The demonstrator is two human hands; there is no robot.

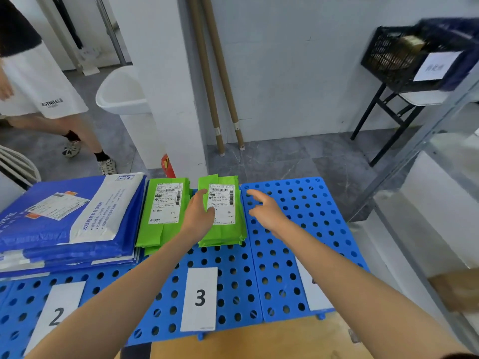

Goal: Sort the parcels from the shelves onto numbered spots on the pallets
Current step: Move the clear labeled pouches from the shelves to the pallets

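While my left hand lies flat on a green parcel, my right hand hovers relaxed; blue mailers lie further left.

Person's own body, head view: two forearms, bare along their whole visible length; left hand and right hand bare. Dark sleeve edge, uncertain, at the lower right corner.

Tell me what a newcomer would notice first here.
The left green stack and the right green stack sit side by side on the blue pallet, behind the number 3 card. The left hand rests on the right green stack; the right hand hovers open beside it. Blue mailers pile at left.
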